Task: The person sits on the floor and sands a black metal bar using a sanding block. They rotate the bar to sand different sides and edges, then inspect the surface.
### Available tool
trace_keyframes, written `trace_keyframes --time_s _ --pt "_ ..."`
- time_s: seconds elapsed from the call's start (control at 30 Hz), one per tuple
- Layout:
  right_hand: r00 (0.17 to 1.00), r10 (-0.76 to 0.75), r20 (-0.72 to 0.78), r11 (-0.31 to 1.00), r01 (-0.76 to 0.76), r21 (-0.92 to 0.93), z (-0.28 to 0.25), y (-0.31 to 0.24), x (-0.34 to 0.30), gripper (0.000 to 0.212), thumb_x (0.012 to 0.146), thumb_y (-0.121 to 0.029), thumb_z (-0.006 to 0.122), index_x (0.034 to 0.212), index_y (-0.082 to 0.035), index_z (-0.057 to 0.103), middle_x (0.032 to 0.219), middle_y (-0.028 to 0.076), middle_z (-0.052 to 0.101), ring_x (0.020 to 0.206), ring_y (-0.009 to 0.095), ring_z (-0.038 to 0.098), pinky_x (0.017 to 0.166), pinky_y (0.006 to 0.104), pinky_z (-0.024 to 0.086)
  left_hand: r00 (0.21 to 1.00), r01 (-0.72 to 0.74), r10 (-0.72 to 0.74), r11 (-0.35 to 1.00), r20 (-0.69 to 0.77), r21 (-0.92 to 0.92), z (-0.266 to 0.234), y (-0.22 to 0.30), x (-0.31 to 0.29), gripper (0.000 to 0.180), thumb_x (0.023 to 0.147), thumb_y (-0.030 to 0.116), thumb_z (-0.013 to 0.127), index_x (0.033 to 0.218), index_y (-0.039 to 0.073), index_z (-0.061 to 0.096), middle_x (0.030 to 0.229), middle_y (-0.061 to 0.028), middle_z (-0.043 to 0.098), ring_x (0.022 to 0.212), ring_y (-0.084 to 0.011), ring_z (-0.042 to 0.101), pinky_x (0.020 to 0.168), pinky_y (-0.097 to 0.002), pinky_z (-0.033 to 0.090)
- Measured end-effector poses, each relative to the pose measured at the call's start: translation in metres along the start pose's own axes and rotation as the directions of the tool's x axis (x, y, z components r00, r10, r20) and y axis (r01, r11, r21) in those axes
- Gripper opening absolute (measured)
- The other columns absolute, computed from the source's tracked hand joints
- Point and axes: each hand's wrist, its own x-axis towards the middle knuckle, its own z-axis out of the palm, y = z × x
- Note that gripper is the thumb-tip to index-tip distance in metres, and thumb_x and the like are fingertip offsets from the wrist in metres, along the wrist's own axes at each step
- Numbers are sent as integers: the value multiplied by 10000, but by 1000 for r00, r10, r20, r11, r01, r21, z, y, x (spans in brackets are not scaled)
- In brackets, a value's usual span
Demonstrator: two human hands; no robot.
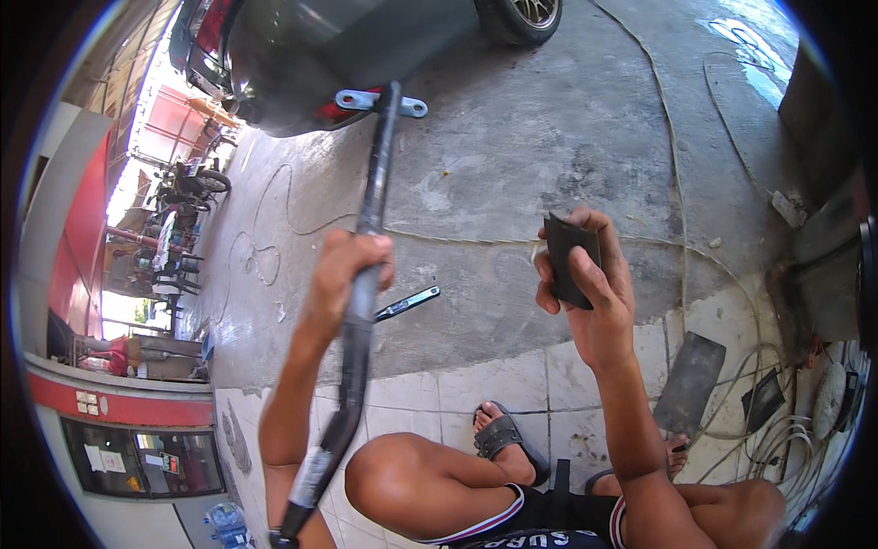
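My left hand (334, 279) is closed round a long, bent dark metal tube (376, 188), raised upright before me. At its far end sits a silver crosspiece (412, 107) with a hole at each end and some red showing at its middle. The tube's near end is dark and reaches the lower edge over my left forearm. In my right hand (613, 293), a dark folded piece of sandpaper (569, 261) is pinched between thumb and fingers, apart from the tube. On the concrete beyond the tube lies a silver and black bar-like part (416, 300).
A dark car (338, 41) stands ahead on the concrete. Cables (672, 146) run across the floor. At right, a dark flat sheet (692, 380) lies on the tiles near coiled hoses (796, 448). Motorcycles (187, 188) are far left, above a glass-fronted cabinet (142, 457).
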Motion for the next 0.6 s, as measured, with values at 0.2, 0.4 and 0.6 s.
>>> trace_keyframes --time_s 0.2,0.4,0.6 --pt "950 259 174 924 -296 241 -3 40 -15 526 1069 -469 557 1426 -104 430 1223 157 580 929 147 582 689 295 478 964 250 -217 936 -156 248 48 -4 -8 499 987 387 651 628 47 582 527 18 451 482 -101 433 468 -331 322" --pt "916 334 220 858 -393 332 -9 68 -38 793 855 -289 906 1464 -60 454 1172 101 612 1019 177 620 822 310 517 927 374 -349 893 -140 251 84 -1 -13 546 976 367 669 616 -25 548 509 -90 368 497 -146 376 484 -392 322" --pt "859 241 452 945 -314 92 -13 60 -56 461 810 -100 934 1147 -14 632 1071 79 623 964 173 642 848 327 538 942 336 -322 908 -96 250 96 -5 -24 529 973 363 676 619 -19 583 497 -101 428 457 -192 419 477 -398 337"
